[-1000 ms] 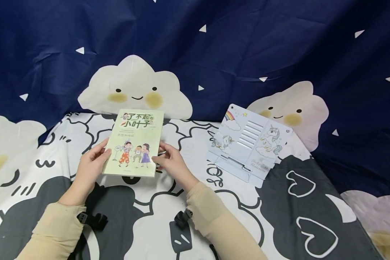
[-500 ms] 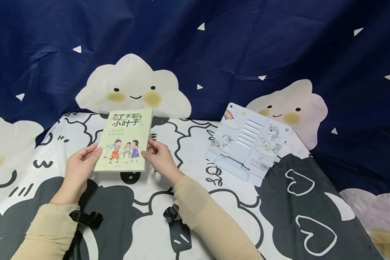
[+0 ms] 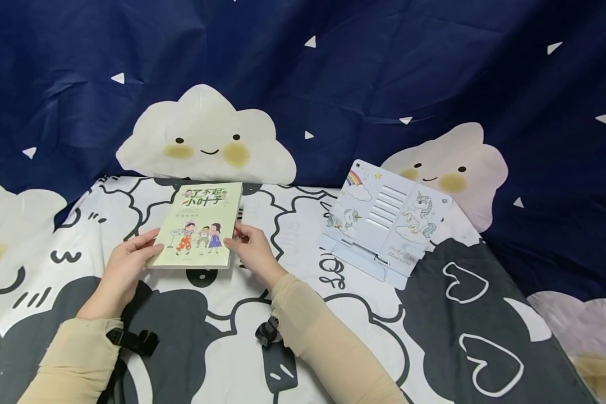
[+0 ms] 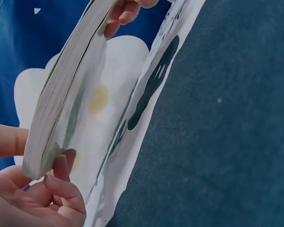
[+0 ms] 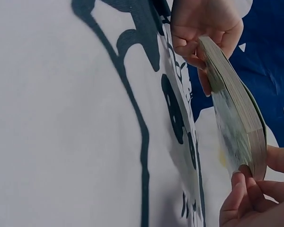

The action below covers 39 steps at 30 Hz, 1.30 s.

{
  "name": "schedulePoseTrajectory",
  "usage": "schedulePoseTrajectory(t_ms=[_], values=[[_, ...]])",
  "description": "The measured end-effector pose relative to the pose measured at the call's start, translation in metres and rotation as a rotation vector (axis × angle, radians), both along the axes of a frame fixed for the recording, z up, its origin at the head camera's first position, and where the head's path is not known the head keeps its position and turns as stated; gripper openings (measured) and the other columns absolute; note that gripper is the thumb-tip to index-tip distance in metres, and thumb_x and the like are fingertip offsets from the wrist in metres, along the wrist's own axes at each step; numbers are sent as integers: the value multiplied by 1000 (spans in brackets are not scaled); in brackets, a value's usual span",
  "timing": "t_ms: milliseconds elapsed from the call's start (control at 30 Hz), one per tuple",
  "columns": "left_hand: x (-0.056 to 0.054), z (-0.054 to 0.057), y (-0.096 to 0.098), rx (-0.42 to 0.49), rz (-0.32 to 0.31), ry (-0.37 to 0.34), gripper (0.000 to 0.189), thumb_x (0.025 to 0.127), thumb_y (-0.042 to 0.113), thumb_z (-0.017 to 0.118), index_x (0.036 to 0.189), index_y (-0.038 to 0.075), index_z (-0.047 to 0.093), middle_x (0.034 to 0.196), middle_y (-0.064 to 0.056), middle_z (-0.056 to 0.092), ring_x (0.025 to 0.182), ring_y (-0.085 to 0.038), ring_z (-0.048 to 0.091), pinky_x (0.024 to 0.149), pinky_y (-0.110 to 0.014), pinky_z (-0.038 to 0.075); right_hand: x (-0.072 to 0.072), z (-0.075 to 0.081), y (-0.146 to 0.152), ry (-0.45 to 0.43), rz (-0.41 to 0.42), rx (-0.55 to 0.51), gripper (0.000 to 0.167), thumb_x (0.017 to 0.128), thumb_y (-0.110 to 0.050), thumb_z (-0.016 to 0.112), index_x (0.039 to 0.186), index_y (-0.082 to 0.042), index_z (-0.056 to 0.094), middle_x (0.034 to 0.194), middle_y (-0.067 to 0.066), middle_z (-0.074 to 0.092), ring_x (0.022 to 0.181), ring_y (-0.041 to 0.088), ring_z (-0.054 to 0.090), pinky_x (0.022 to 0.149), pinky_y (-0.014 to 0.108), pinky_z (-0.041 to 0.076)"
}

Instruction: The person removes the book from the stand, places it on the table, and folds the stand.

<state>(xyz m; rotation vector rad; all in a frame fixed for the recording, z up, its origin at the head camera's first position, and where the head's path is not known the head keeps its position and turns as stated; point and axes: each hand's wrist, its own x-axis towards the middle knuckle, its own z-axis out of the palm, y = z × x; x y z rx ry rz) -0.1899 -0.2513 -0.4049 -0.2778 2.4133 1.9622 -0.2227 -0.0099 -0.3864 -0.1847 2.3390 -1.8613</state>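
Note:
A pale green paperback book point(image 3: 197, 224) with Chinese lettering and cartoon children on its cover is held up above the cloth. My left hand point(image 3: 128, 264) grips its lower left edge, thumb on the cover and fingers beneath. On the opposite side, my right hand point(image 3: 255, 252) pinches the lower right edge the same way. Both wrist views show the book closed, its page block point(image 4: 61, 90) facing the camera and a gap between its underside and the cloth; fingertips point(image 5: 241, 177) curl under the back cover.
To the right stands a pale blue book stand point(image 3: 384, 221) with unicorn drawings, slots and a clear ledge at its front. A black, white and grey cartoon cloth point(image 3: 303, 314) covers the surface. Behind hangs a dark blue curtain point(image 3: 333, 67) with clouds and triangles.
Both hands have carried the book to the left. In the last half second its far edge has dipped, so it lies flatter, with a slight shift right. The stand has stayed in place.

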Motion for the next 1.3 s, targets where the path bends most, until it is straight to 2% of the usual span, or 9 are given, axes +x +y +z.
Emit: schedulePoseTrajectory(t_ms=[167, 233, 300, 533, 600, 633, 767, 933, 1300], values=[[-1, -3, 1, -113, -30, 4, 59, 101, 27, 57, 151, 3, 38, 148, -13, 46, 105, 15, 43, 78, -4, 47, -2, -5, 1, -16, -9, 25, 37, 93, -10, 67, 129, -1, 64, 96, 1, 59, 81, 7, 46, 63, 16, 39], [-1, -3, 1, -133, -36, 2, 59, 101, 29, 57, 151, 3, 38, 148, -14, 47, 106, 14, 42, 78, -3, 46, -3, -7, 2, -23, -9, 33, 37, 93, -10, 67, 129, -1, 64, 97, 1, 59, 81, 8, 46, 63, 16, 39], [0, -3, 1, -134, -42, 7, 60, 101, 31, 58, 151, 3, 39, 139, -4, 55, 104, 15, 44, 78, -4, 47, -3, -8, 2, -31, -10, 38, 38, 93, -11, 67, 130, -1, 64, 99, 2, 60, 83, 8, 48, 64, 16, 40], [2, -4, 0, -145, -49, 18, 60, 100, 31, 60, 149, 1, 42, 128, 4, 62, 99, 16, 51, 76, -5, 48, -3, -13, 4, -34, -14, 36, 40, 92, -10, 68, 130, -1, 63, 104, 4, 64, 85, 9, 50, 69, 16, 41], [3, -4, 0, -143, -47, 25, 60, 99, 30, 61, 148, 0, 43, 118, 14, 62, 91, 17, 53, 74, -8, 50, -3, -14, 4, -31, -12, 37, 40, 92, -10, 68, 130, 0, 63, 105, 5, 64, 85, 9, 50, 70, 15, 41], [3, -4, 0, -143, -48, 23, 59, 99, 29, 61, 147, 0, 43, 117, 14, 62, 90, 17, 54, 74, -8, 50, -3, -15, 4, -31, -11, 37, 40, 92, -10, 68, 131, 0, 63, 105, 6, 64, 85, 9, 50, 70, 15, 41], [2, -4, 0, -161, -50, 3, 59, 99, 30, 61, 148, 1, 43, 132, -4, 61, 89, 17, 54, 73, -9, 50, -3, -16, 4, -38, -13, 41, 41, 92, -10, 68, 131, -1, 63, 107, 7, 66, 86, 8, 51, 69, 15, 40], [1, -5, 1, -169, -58, -19, 60, 100, 32, 59, 149, 1, 42, 147, -26, 47, 88, 17, 54, 73, -9, 50, -2, -16, 4, -69, -22, 53, 40, 91, -9, 69, 131, -4, 64, 106, 6, 66, 84, 9, 51, 67, 15, 40], [3, -6, 0, -213, -88, -35, 59, 100, 28, 59, 147, -3, 41, 145, -28, 46, 84, 22, 51, 72, -6, 49, -3, -19, 4, -85, 3, 127, 41, 93, -11, 68, 132, -4, 63, 103, 5, 67, 85, 9, 54, 68, 15, 42]])
